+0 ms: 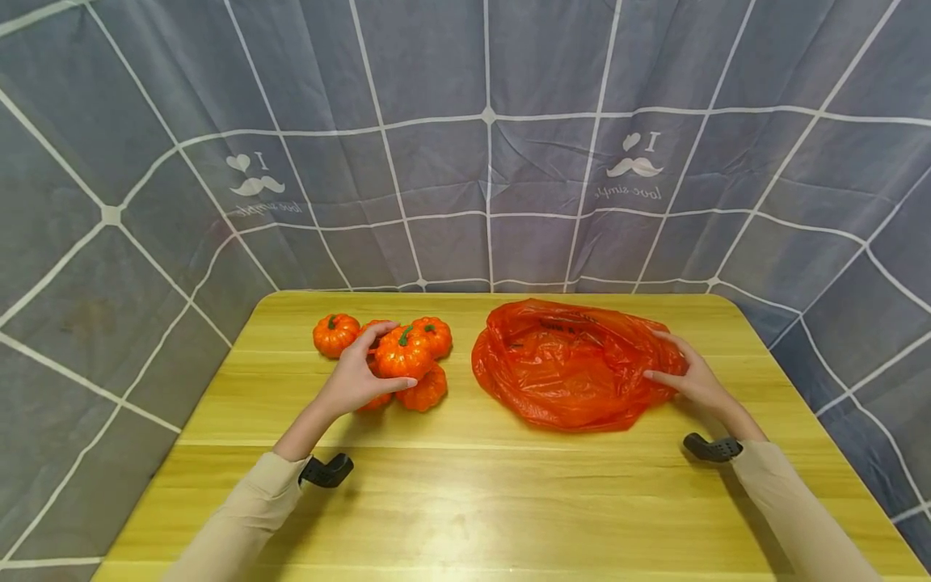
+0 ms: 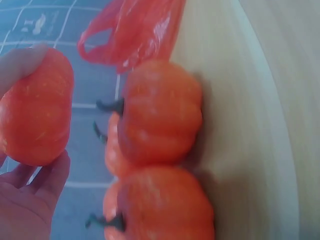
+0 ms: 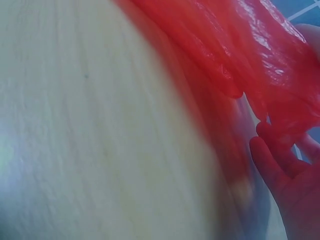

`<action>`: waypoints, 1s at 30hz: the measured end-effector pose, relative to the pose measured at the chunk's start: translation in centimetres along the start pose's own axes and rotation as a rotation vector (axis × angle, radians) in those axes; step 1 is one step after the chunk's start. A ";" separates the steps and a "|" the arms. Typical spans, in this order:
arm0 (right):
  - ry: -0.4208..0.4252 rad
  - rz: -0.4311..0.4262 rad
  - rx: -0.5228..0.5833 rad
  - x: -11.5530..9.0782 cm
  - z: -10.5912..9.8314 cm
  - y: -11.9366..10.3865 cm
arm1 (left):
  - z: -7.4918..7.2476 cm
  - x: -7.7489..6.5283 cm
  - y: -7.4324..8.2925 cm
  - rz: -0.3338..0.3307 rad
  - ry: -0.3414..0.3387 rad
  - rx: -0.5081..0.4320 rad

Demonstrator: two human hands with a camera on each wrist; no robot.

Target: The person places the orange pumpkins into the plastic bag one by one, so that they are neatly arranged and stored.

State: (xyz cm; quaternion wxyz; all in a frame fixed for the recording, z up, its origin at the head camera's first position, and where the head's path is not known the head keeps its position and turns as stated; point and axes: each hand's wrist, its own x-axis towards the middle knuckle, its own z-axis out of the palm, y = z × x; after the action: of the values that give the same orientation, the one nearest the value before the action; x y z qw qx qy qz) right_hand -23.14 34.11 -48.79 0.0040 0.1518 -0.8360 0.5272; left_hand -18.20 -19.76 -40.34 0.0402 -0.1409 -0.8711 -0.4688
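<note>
My left hand (image 1: 354, 381) grips a small orange pumpkin (image 1: 404, 354) with a green stem, thumb on one side and fingers on the other. In the left wrist view that pumpkin (image 2: 40, 107) is lifted above several others, among them one nearer pumpkin (image 2: 160, 112). To the right lies a red plastic bag (image 1: 567, 376), its wide mouth spread and dark print on its inner wall. My right hand (image 1: 700, 383) holds the bag's right edge between thumb and fingers. In the right wrist view some fingers (image 3: 285, 175) show beneath the thin red film (image 3: 280, 65).
Around my left hand sit more pumpkins on the wooden table (image 1: 451, 501): one at the far left (image 1: 336, 335), one behind (image 1: 434, 335) and one in front (image 1: 425, 391), others partly hidden. A grey curtain (image 1: 538, 178) with white lines hangs behind and at both sides.
</note>
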 end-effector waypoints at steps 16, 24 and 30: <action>0.013 0.019 0.022 -0.1 0.3 0.5 | 4.6 3.5 3.4 0.061 -0.055 -0.042; 0.020 0.027 0.001 0.1 0.0 0.1 | 6.4 5.0 5.3 0.108 -0.107 -0.028; 0.013 0.020 -0.040 0.2 -0.1 -0.2 | 7.6 5.9 6.3 0.121 -0.130 -0.027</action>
State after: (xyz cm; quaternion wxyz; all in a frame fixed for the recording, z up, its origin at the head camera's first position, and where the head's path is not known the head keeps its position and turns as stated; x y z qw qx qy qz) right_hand -23.29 34.02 -48.54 0.0074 0.1399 -0.8479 0.5114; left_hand -21.63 -8.92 -38.29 0.0099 -0.2239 -0.8554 -0.4669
